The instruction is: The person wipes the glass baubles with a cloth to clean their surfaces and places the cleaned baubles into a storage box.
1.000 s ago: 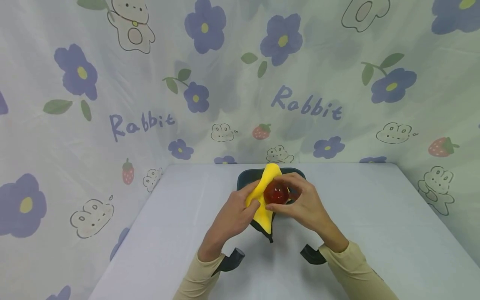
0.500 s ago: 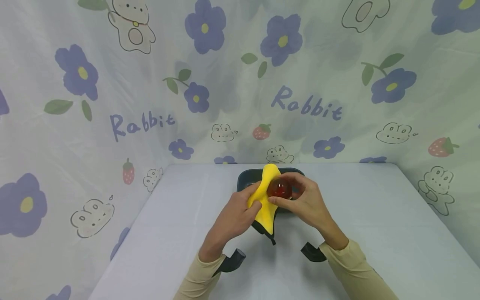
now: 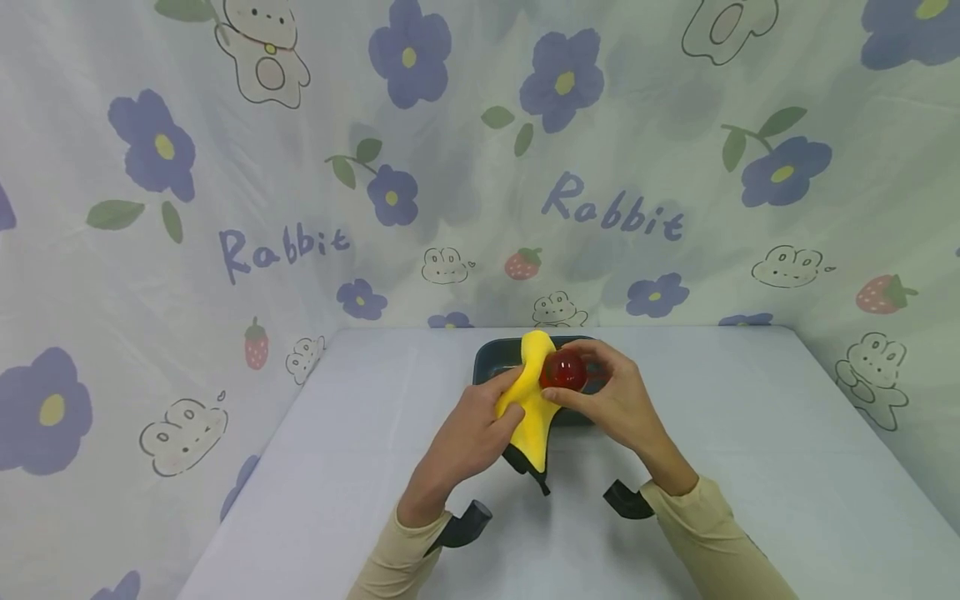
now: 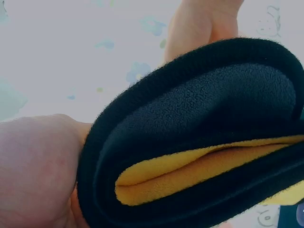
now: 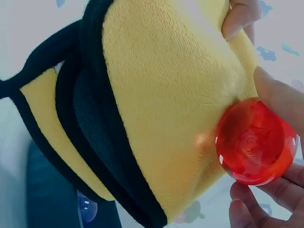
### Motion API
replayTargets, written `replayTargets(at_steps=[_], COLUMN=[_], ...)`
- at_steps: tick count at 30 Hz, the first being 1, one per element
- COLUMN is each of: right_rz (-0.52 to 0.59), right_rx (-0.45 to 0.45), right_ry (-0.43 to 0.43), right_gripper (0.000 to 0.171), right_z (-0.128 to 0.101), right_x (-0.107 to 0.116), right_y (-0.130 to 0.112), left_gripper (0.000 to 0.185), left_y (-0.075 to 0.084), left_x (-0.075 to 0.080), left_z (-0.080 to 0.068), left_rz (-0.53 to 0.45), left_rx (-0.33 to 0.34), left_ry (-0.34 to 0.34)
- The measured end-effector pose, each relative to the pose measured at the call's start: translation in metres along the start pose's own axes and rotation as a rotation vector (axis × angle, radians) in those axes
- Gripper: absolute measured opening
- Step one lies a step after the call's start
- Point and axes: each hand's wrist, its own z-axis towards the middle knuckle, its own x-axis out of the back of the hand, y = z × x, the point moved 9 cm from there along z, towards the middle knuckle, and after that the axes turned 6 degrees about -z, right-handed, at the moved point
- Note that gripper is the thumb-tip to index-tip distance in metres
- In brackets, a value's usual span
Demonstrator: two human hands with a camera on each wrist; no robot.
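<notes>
While I watch from the head cam, both hands meet over the tray (image 3: 487, 360) at table (image 3: 750, 433) centre, 12 o'clock from the wrists. L hand (image 3: 465, 433) has fingers curled round the cloth (image 3: 531, 400), gripping it approx mid-length; cloth is yellow w/ black edge, its tail hanging toward 6 o'clock. R hand (image 3: 618, 404) pinches the ball (image 3: 563, 370), red and see-through, between thumb and fingertips, pressed against the cloth at its 3 o'clock side, just above the tray.

R wrist cam adds what the head cam can't: ball (image 5: 256, 141) touches the yellow face of the cloth (image 5: 171, 104) directly, R fingers (image 5: 280, 102) narrow around it, and an L fingertip (image 5: 240, 19) shows at 1 o'clock on the cloth top. Also a dark tray (image 5: 52, 199) at 7 o'clock w/ a small clear ball (image 5: 87, 209) beside it.

L wrist cam shows only the cloth (image 4: 199, 128) folded, black outside, yellow inside, w/ the heel of the L hand (image 4: 35, 166) at 8 o'clock; no ball visible there.
</notes>
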Motion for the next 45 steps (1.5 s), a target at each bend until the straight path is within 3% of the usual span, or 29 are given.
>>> replayTargets(at_steps=[20,33,45], right_rz=[-0.023,-0.067,-0.049], right_rx=[-0.053,0.005,0.049], right_ry=[-0.126,-0.154,-0.177], right_gripper=[0.063,0.067,0.065], right_z=[-0.001,-0.004,-0.010], right_x=[-0.010,-0.014,-0.019], right_y=[0.007,-0.002,-0.015], left_gripper=[0.052,0.050,0.050], left_y=[0.004,0.009,0.006], left_x=[0.005,0.009,0.007], left_z=[-0.002,-0.004,-0.002], left_rz=[0.041,0.030,0.026], left_rx=[-0.012,-0.049,-0.060], left_ry=[0.067,0.104,0.071])
